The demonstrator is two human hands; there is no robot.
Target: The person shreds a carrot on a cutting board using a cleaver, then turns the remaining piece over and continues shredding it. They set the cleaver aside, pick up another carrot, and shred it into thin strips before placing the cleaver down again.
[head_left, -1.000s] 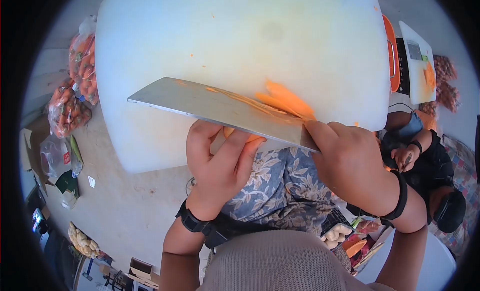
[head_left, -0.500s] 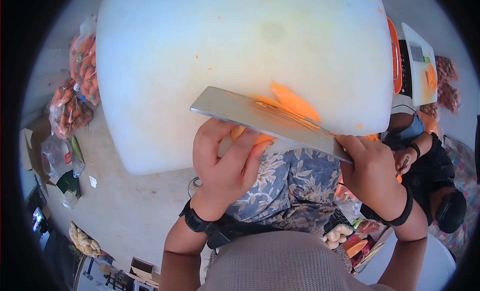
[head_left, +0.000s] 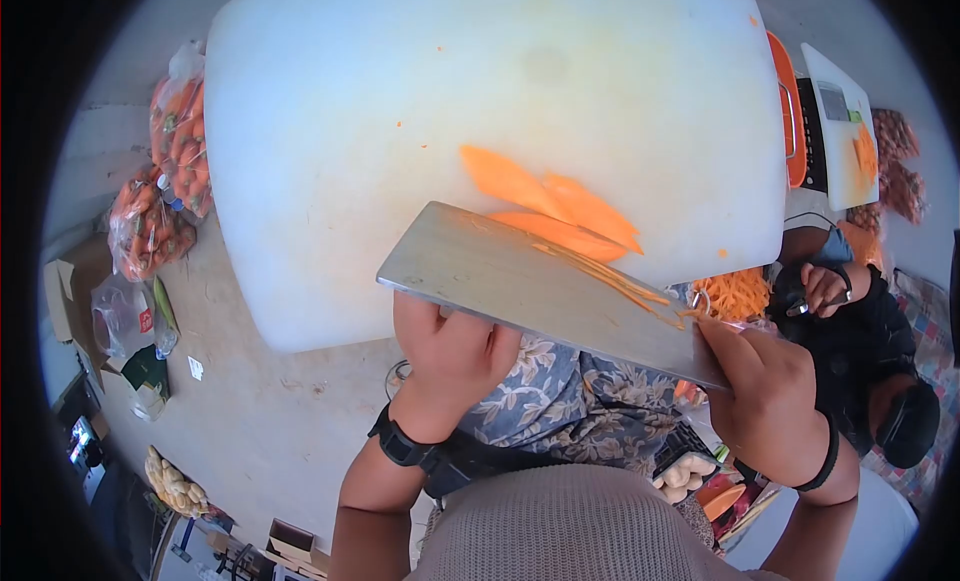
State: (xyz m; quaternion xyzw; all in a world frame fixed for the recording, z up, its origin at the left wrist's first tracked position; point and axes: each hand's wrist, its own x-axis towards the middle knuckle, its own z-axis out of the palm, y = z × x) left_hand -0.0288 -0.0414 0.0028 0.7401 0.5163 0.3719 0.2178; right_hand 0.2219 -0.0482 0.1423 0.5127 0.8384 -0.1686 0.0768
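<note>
My right hand (head_left: pixel 765 396) is wrapped round the handle end of a wide cleaver (head_left: pixel 530 296), its blade slanting up to the left over the near edge of a white cutting board (head_left: pixel 330 171). Thin carrot strips cling to the blade. Beneath it, my left hand (head_left: pixel 445 351) has its fingers curled; the blade covers their tips and the carrot that showed in them a moment earlier. Several flat carrot slices (head_left: pixel 515 186) lie overlapping on the board just beyond the cleaver.
Bags of carrots (head_left: pixel 180 141) stand left of the board. Carrot shreds (head_left: pixel 735 293) are heaped beside its near right corner. On the right, a co-worker (head_left: pixel 850 321) in dark clothes sits near another cutting board (head_left: pixel 845 131) and an orange container (head_left: pixel 788 111).
One more carrot slice lies on the board, left of the others. The cleaver has come nearer to me and its blade now hides the carrot and left fingertips.
</note>
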